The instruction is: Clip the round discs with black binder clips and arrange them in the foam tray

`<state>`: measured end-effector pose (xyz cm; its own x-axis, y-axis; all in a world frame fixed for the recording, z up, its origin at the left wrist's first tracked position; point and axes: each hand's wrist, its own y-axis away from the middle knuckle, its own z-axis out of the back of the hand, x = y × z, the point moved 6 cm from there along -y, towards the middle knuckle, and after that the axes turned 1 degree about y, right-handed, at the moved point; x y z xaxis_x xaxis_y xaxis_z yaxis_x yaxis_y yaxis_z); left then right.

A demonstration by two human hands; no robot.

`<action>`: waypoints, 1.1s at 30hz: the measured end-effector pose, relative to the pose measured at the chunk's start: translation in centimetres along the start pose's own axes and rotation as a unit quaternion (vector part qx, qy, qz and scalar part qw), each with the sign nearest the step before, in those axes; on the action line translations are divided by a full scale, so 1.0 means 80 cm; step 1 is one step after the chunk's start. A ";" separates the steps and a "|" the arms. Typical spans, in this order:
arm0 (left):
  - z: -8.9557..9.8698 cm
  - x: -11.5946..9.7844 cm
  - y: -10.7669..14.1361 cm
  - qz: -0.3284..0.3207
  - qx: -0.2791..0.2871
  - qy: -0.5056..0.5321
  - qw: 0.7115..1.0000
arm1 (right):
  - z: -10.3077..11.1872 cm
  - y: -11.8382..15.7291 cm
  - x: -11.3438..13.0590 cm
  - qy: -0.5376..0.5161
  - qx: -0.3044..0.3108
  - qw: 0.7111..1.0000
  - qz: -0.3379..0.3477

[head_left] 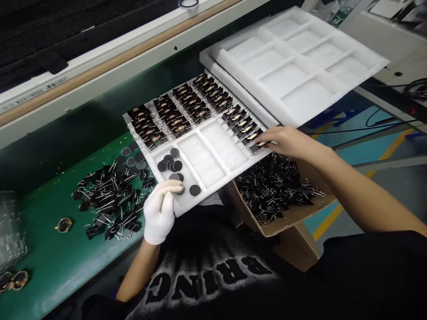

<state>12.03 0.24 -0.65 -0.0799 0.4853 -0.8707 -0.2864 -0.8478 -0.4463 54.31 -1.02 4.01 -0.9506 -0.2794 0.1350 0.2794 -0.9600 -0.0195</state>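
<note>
My left hand (160, 209), in a white glove, is closed at the near left corner of a white compartment tray (213, 186); its fingertips touch a dark disc. Several black discs (176, 166) lie in that compartment. My right hand (283, 141), bare, pinches at the tray's right end, at the last of a row of black binder clips (242, 122); what its fingers hold is partly hidden. More rows of clipped pieces (147, 126) fill the tray's far part. Two middle compartments hold nothing.
Loose binder clips (110, 198) and more discs (130, 159) lie on the green table (43, 213). A cardboard box (270, 229) of clips stands below the tray. Another white tray (296, 66) is at the back right. Round gold-rimmed pieces (63, 225) lie at left.
</note>
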 end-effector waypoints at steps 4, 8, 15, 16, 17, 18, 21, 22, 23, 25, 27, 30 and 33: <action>-0.006 -0.004 0.005 0.021 0.001 -0.004 1.000 | -0.026 -0.003 0.006 0.103 -0.024 0.994 0.020; -0.012 -0.007 0.004 0.033 0.001 -0.022 0.999 | -0.023 0.011 0.000 0.103 -0.067 0.992 -0.004; 0.000 -0.019 -0.009 0.037 -0.008 -0.083 0.996 | -0.009 0.033 -0.004 0.064 -0.092 0.994 0.011; 0.005 -0.019 -0.010 0.042 -0.013 -0.093 0.995 | -0.009 0.033 -0.004 0.068 -0.088 0.994 0.016; 0.010 -0.018 -0.010 0.046 -0.017 -0.102 0.994 | -0.009 0.033 -0.004 0.071 -0.081 0.994 0.021; 0.013 -0.017 -0.010 0.047 -0.022 -0.110 0.993 | -0.009 0.033 -0.004 0.074 -0.072 0.994 0.026; 0.021 -0.012 -0.006 0.052 -0.036 -0.123 0.990 | -0.011 0.031 -0.003 0.077 -0.062 0.995 0.028; 0.022 -0.011 -0.004 0.055 -0.041 -0.123 0.990 | -0.010 0.030 -0.003 0.073 -0.065 0.995 0.023; 0.024 -0.009 -0.002 0.058 -0.043 -0.122 0.990 | -0.010 0.031 -0.003 0.065 -0.070 0.995 0.017; 0.026 -0.009 0.002 0.058 -0.035 -0.122 0.990 | -0.006 0.032 -0.001 0.052 -0.082 0.995 0.009; 0.031 -0.010 0.005 0.053 -0.021 -0.124 0.991 | -0.001 0.036 0.003 0.043 -0.089 0.995 0.012; 0.051 -0.009 0.010 0.065 -0.029 -0.125 0.990 | 0.003 0.040 0.006 0.042 -0.089 0.995 0.009; 0.071 -0.001 0.014 0.085 -0.057 -0.117 0.988 | -0.002 0.039 0.005 0.064 -0.083 0.994 0.006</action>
<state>6.29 0.47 0.11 -0.3404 0.3589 -0.8691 -0.1424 -0.9333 -0.3296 54.78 -4.13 3.88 -0.9598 -0.2807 0.0059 0.2748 -0.9434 -0.1857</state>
